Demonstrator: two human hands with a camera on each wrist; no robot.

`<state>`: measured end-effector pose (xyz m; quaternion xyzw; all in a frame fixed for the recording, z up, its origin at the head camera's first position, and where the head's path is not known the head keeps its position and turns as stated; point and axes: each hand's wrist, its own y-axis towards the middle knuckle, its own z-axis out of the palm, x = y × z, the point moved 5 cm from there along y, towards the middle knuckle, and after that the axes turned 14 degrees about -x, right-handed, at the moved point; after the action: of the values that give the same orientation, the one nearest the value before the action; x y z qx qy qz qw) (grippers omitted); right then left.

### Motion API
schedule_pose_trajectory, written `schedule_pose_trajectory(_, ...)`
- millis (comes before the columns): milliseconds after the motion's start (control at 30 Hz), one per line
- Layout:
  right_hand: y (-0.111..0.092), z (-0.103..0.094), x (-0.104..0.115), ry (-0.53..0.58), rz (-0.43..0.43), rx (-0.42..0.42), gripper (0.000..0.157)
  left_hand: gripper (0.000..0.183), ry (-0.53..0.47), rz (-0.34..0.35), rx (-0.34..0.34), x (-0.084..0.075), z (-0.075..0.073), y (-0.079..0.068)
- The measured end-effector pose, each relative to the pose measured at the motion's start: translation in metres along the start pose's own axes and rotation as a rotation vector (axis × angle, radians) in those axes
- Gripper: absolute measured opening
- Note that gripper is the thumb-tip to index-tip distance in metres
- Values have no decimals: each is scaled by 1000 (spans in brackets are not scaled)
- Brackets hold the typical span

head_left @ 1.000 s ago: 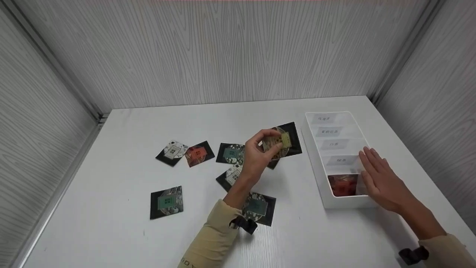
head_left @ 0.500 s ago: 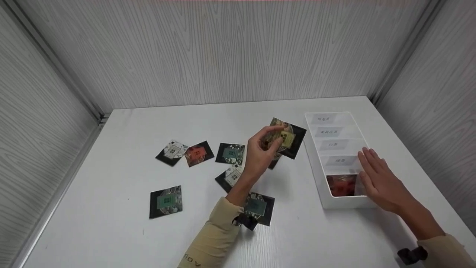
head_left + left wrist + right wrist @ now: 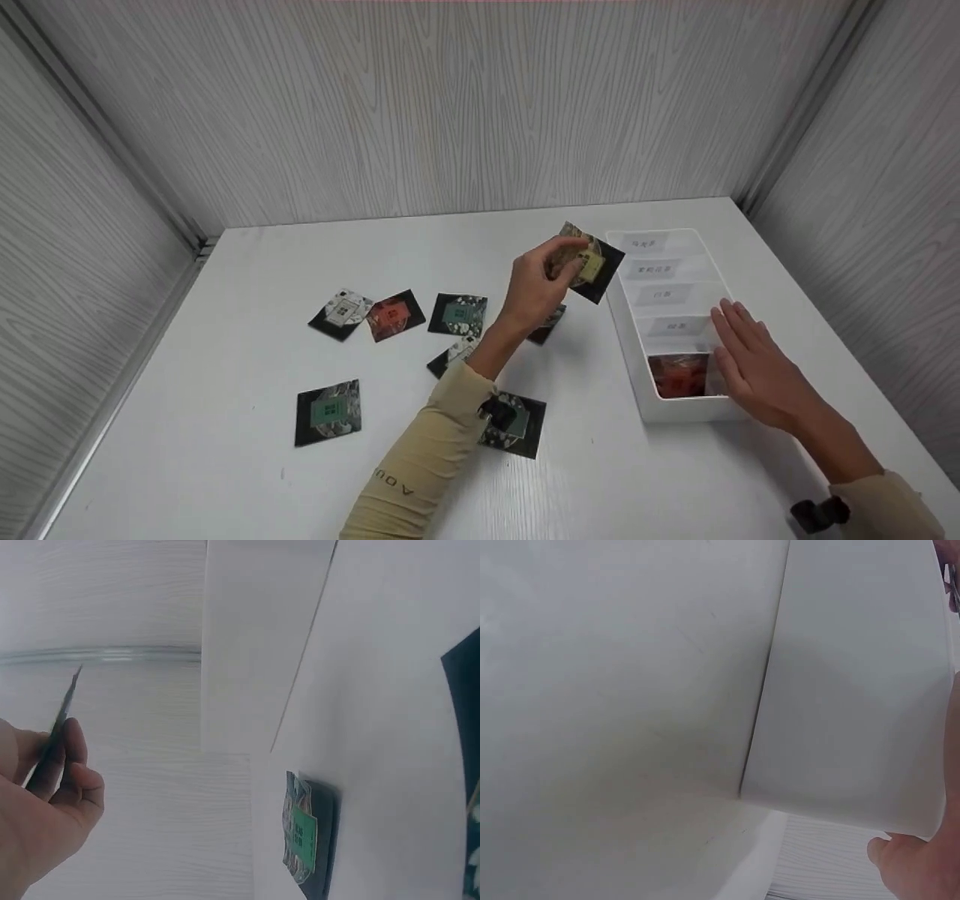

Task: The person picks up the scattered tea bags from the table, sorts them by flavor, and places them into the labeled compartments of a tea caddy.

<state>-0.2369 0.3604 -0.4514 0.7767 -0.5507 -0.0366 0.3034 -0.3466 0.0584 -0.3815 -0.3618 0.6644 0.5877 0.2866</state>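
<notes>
Head view: the left hand point(image 3: 536, 281) pinches a packet point(image 3: 602, 271) above the worktop point(image 3: 187, 360), near the far left corner of the box point(image 3: 690, 409), itself toward the worktop's right edge. The right hand point(image 3: 765, 371) lies straight-fingered along the box's right rim; steady, light contact advised. Left wrist view: packet edge-on; a gentle pinch should avoid creasing. Right wrist view: box wall meets worktop; hand pressure cannot be told.

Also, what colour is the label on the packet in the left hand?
The label is dull yellow; it shows best in the head view.
</notes>
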Motion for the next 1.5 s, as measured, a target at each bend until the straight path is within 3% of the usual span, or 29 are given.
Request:
schedule_pose_trajectory(167, 2, 0, 2, -3, 2, 7, 58, 32, 131, 84, 59, 1, 6, 13)
schedule_pose_trajectory(433, 1, -2, 7, 12, 18, 10, 59, 35, 244, 197, 154, -3, 19, 34)
schedule_pose_trajectory(733, -4, -4, 23, 4, -12, -9, 59, 40, 325, 268, 179, -4, 26, 49)
schedule_pose_trajectory(1267, -24, -5, 32, -7, 7, -27, 60, 43, 337, 260, 158, 13, 48, 53)
schedule_pose_trajectory(1500, -28, -5, 36, -11, 8, -25, 61, 41, 317, 287, 148, 16, 62, 52)
